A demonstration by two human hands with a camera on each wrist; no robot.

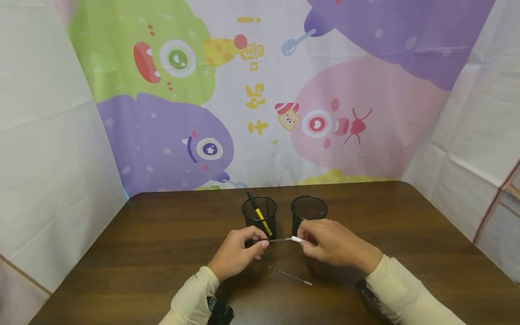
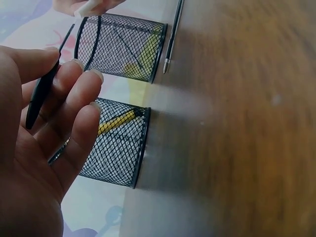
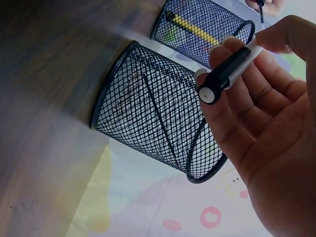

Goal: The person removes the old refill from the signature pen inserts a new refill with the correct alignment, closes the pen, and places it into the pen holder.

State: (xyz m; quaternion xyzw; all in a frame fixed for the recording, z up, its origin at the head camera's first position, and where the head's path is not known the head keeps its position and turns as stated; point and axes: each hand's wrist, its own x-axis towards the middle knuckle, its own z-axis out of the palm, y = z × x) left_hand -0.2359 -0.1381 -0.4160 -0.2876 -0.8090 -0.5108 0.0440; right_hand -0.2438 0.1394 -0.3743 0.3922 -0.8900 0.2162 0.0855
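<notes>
My left hand (image 1: 239, 252) pinches a black tapered pen piece (image 2: 43, 91) between thumb and fingers. A thin refill (image 1: 279, 240) sticks out of it to the right, its end at the mouth of a white pen barrel (image 1: 297, 239). How far it is inside is too small to tell. My right hand (image 1: 335, 241) grips that barrel, which shows a black clip (image 3: 231, 69) and a white round end in the right wrist view. Below the hands, a loose refill (image 1: 290, 276) lies on the table.
Two black mesh cups stand behind the hands. The left cup (image 1: 246, 215) holds a yellow and black pen (image 1: 260, 215); the right cup (image 1: 292, 213) holds a thin dark stick (image 3: 160, 118). A brown table (image 1: 142, 253) meets a cartoon-printed cloth (image 1: 260, 162) at the back.
</notes>
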